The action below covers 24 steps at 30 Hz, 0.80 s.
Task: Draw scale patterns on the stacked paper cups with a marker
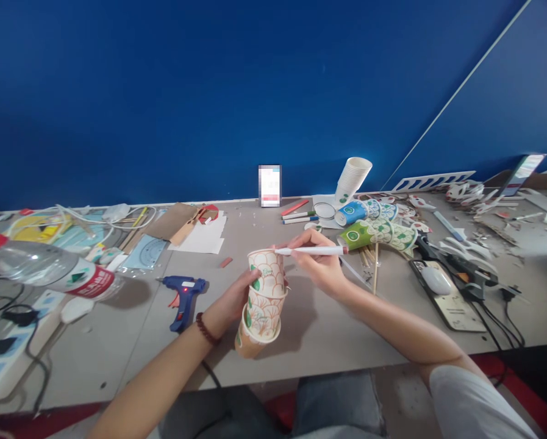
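A column of joined paper cups (264,308), patterned with orange scale lines, is held a little above the table by my left hand (236,296), whose fingers wrap round its left side. My right hand (319,262) grips a white marker (321,250) with a reddish end. The marker lies nearly level, its tip at the rim of the top cup. The lowest cup is brown-orange on the outside. Left of my left hand, a blue hot glue gun (184,297) rests on the table with a red light lit.
A large water bottle (49,268) and a power strip (17,347) occupy the left. Behind are a propped phone (270,186), several markers (299,214) and a cup stack (353,180). Green (376,235) and blue (364,211) cup columns lie right, near scissors (469,250) and a mouse (436,280).
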{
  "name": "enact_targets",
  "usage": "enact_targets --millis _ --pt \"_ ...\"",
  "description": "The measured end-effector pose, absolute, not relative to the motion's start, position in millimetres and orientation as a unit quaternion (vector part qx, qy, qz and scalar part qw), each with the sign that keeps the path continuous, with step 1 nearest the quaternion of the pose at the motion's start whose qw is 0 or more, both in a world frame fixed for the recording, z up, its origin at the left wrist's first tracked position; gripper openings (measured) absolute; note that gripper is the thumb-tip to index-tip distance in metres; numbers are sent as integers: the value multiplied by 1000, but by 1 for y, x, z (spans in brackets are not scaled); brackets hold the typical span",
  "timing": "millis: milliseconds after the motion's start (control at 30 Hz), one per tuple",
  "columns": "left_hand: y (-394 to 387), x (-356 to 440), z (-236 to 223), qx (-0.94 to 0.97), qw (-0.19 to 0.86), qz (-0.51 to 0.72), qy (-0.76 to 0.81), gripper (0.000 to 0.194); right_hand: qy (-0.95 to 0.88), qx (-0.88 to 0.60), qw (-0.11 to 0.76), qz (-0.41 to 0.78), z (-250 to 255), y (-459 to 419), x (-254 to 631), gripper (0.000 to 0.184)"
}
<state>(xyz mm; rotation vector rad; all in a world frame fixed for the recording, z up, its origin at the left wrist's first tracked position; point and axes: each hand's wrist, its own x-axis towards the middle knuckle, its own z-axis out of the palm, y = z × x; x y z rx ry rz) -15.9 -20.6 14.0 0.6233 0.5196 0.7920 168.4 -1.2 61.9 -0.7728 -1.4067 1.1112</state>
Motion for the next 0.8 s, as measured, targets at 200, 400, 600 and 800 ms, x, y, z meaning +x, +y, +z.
enact_targets --millis 200,400,600,800 --pt "-19 -16 20 280 834 376 292 51 -602 -358 559 444 59 2 169 4" --pt "-19 -14 16 309 805 394 320 41 -618 -366 530 451 57 6 169 3" --pt "-15 -12 17 251 836 368 320 38 -630 -395 517 424 56 9 170 2" --pt "-10 -12 16 201 850 362 324 30 -628 -401 519 419 56 10 170 3"
